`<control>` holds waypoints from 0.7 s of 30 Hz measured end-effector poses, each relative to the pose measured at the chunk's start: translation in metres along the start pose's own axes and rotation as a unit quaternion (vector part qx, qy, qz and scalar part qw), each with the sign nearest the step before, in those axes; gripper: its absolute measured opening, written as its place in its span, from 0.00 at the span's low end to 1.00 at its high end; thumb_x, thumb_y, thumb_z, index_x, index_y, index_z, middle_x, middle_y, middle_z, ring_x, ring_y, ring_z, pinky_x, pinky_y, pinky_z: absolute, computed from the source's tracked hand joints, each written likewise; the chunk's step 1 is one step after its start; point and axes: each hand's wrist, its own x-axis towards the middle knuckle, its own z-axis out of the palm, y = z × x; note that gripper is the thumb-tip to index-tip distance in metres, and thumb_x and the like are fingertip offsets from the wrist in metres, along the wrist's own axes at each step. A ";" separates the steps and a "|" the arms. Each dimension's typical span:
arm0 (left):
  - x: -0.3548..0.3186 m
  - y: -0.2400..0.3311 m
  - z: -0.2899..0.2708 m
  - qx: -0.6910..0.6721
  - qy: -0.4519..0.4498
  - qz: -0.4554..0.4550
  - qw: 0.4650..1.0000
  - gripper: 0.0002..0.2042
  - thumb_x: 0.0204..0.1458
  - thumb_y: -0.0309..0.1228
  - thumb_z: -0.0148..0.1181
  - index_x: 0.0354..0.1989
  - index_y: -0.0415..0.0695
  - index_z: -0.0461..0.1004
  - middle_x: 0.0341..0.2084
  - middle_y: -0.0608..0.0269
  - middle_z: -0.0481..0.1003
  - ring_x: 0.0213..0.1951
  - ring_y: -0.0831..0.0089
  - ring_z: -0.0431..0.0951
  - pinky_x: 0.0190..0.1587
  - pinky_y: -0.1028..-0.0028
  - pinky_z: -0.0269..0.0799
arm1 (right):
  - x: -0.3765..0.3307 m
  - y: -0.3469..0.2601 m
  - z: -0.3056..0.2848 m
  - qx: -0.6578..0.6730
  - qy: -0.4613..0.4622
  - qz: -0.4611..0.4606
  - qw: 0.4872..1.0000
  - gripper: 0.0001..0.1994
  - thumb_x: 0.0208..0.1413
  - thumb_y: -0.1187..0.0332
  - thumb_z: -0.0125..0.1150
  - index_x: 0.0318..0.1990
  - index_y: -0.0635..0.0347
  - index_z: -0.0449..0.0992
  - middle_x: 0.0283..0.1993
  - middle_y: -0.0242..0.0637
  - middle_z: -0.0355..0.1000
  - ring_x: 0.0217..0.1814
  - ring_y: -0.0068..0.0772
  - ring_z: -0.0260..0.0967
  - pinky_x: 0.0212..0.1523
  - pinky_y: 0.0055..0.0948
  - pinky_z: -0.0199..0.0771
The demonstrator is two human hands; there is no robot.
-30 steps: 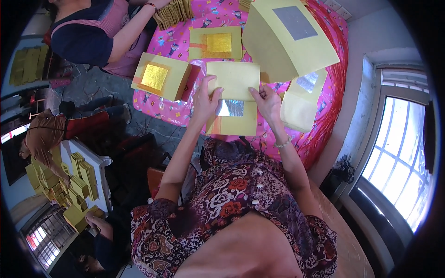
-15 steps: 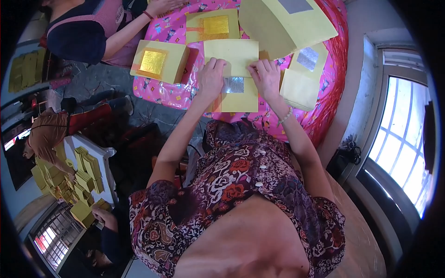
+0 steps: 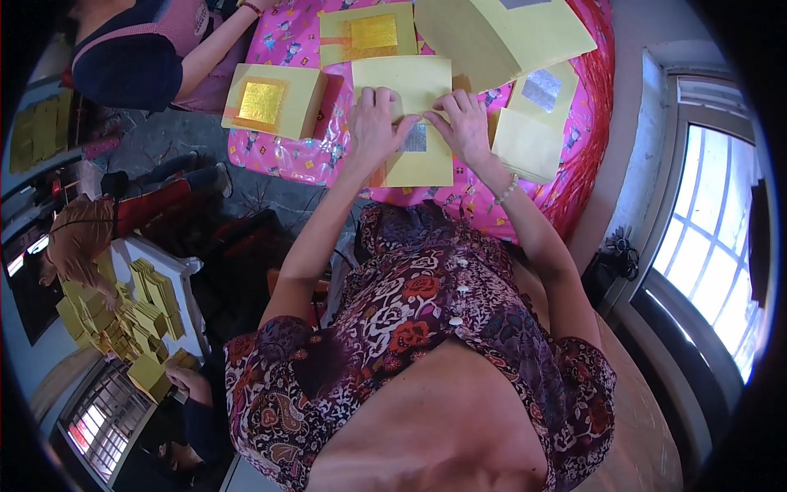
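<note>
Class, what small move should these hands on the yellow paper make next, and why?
Perhaps smooth outward along the lower edge of the plain yellow paper: the left hand and right hand are on it, thumbs close together near the silver patch.

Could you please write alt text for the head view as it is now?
A person's left hand and right hand touch a pale yellow sheet overlapping yellow paper with a silver patch, on a pink patterned tablecloth. At left lies a thick yellow stack with a gold square on top; a co-worker's arm shows at upper left.
</note>
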 end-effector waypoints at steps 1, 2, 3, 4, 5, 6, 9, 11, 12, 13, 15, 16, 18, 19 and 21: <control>-0.002 -0.002 0.001 -0.006 0.003 -0.003 1.000 0.26 0.44 0.49 0.70 0.42 0.43 0.68 0.35 0.55 0.68 0.37 0.56 0.73 0.35 0.59 0.70 | -0.002 0.001 0.001 0.051 0.006 0.006 0.999 0.13 0.50 0.60 0.69 0.37 0.55 0.74 0.35 0.34 0.68 0.43 0.38 0.67 0.42 0.38 0.66; -0.004 -0.003 0.002 -0.006 0.002 -0.005 1.000 0.26 0.44 0.49 0.70 0.42 0.43 0.68 0.35 0.55 0.68 0.37 0.56 0.73 0.35 0.59 0.70 | -0.005 0.003 0.001 0.102 0.013 0.013 0.995 0.13 0.49 0.61 0.70 0.37 0.56 0.74 0.35 0.35 0.68 0.43 0.39 0.67 0.42 0.38 0.67; -0.006 -0.004 0.003 -0.009 -0.002 -0.009 1.000 0.26 0.44 0.49 0.70 0.42 0.43 0.68 0.35 0.55 0.68 0.38 0.56 0.73 0.36 0.59 0.70 | -0.009 0.005 0.000 0.102 0.011 0.013 0.995 0.13 0.49 0.61 0.70 0.37 0.56 0.74 0.35 0.35 0.68 0.43 0.39 0.67 0.42 0.38 0.67; -0.006 -0.004 0.003 -0.013 -0.007 -0.014 1.000 0.26 0.44 0.49 0.70 0.42 0.43 0.68 0.35 0.55 0.68 0.38 0.56 0.73 0.36 0.59 0.69 | -0.014 0.007 -0.001 0.136 0.003 0.050 0.989 0.13 0.49 0.63 0.70 0.37 0.57 0.73 0.35 0.36 0.68 0.41 0.40 0.68 0.42 0.39 0.68; -0.005 -0.003 0.003 -0.013 -0.007 -0.014 1.000 0.26 0.44 0.49 0.70 0.42 0.43 0.68 0.35 0.55 0.68 0.38 0.56 0.73 0.36 0.59 0.69 | -0.017 0.009 -0.001 0.169 -0.005 0.087 0.982 0.13 0.49 0.65 0.71 0.38 0.58 0.73 0.35 0.37 0.68 0.40 0.40 0.68 0.42 0.40 0.69; -0.003 -0.002 0.004 -0.010 -0.002 -0.014 1.000 0.26 0.44 0.49 0.70 0.42 0.44 0.69 0.35 0.55 0.68 0.38 0.56 0.73 0.36 0.58 0.69 | -0.018 0.010 0.003 0.169 -0.006 0.087 0.982 0.13 0.49 0.65 0.71 0.38 0.58 0.73 0.35 0.37 0.68 0.40 0.40 0.68 0.42 0.40 0.69; -0.002 -0.004 0.006 -0.013 0.004 -0.011 1.000 0.26 0.44 0.49 0.70 0.42 0.44 0.69 0.36 0.56 0.68 0.39 0.56 0.73 0.37 0.58 0.70 | -0.018 0.012 0.007 0.210 -0.023 0.127 0.969 0.12 0.51 0.69 0.70 0.37 0.60 0.72 0.35 0.37 0.69 0.37 0.37 0.69 0.40 0.37 0.71; -0.004 -0.005 0.006 -0.017 0.005 -0.012 1.000 0.26 0.44 0.50 0.70 0.42 0.44 0.69 0.36 0.56 0.69 0.39 0.56 0.73 0.37 0.58 0.69 | -0.021 0.013 0.008 0.332 -0.049 0.183 0.924 0.10 0.53 0.71 0.68 0.38 0.62 0.72 0.34 0.36 0.69 0.35 0.33 0.69 0.38 0.32 0.72; -0.006 -0.005 0.007 -0.018 0.001 -0.020 1.000 0.26 0.44 0.50 0.70 0.42 0.44 0.69 0.35 0.56 0.69 0.39 0.56 0.73 0.37 0.58 0.69 | -0.023 0.014 0.008 0.333 -0.050 0.183 0.924 0.10 0.53 0.71 0.68 0.38 0.62 0.72 0.34 0.36 0.69 0.35 0.33 0.69 0.38 0.32 0.72; -0.007 -0.004 0.007 -0.019 -0.003 -0.027 0.999 0.25 0.44 0.50 0.70 0.42 0.44 0.69 0.35 0.56 0.69 0.38 0.56 0.73 0.37 0.58 0.69 | -0.026 0.015 0.008 0.372 -0.056 0.210 0.903 0.09 0.53 0.72 0.68 0.38 0.62 0.73 0.34 0.35 0.68 0.36 0.32 0.69 0.37 0.30 0.72; -0.006 -0.003 0.008 -0.013 0.003 -0.017 1.000 0.25 0.44 0.49 0.70 0.42 0.45 0.69 0.35 0.56 0.68 0.38 0.56 0.73 0.37 0.59 0.69 | -0.029 0.017 0.008 0.409 -0.061 0.235 0.879 0.09 0.54 0.73 0.67 0.38 0.61 0.73 0.35 0.35 0.68 0.36 0.30 0.69 0.37 0.28 0.72; -0.007 -0.004 0.009 -0.005 0.010 -0.010 1.000 0.25 0.44 0.49 0.70 0.42 0.45 0.69 0.35 0.56 0.68 0.38 0.56 0.73 0.37 0.59 0.69 | -0.026 0.014 0.006 0.362 -0.051 0.199 0.909 0.09 0.53 0.72 0.68 0.38 0.60 0.73 0.35 0.35 0.69 0.36 0.32 0.69 0.37 0.30 0.72; -0.010 -0.009 0.008 -0.010 0.008 -0.015 1.000 0.25 0.44 0.49 0.70 0.42 0.45 0.69 0.35 0.56 0.68 0.38 0.56 0.73 0.37 0.59 0.69 | -0.019 0.008 0.000 0.313 -0.042 0.160 0.935 0.10 0.52 0.72 0.69 0.38 0.59 0.74 0.36 0.35 0.69 0.37 0.34 0.69 0.38 0.32 0.72; -0.010 -0.009 0.007 -0.017 0.006 -0.017 1.000 0.25 0.44 0.49 0.70 0.42 0.45 0.69 0.36 0.56 0.68 0.38 0.56 0.72 0.37 0.59 0.69 | -0.015 0.006 -0.006 0.248 -0.032 0.116 0.961 0.11 0.50 0.70 0.70 0.38 0.58 0.74 0.36 0.35 0.69 0.38 0.36 0.70 0.39 0.34 0.72; -0.010 -0.008 0.007 -0.012 0.005 -0.018 1.000 0.25 0.44 0.49 0.71 0.42 0.45 0.69 0.35 0.56 0.68 0.38 0.57 0.72 0.37 0.59 0.69 | -0.009 0.001 -0.007 0.181 -0.022 0.070 0.981 0.11 0.49 0.68 0.70 0.38 0.57 0.74 0.37 0.35 0.69 0.39 0.39 0.70 0.40 0.37 0.71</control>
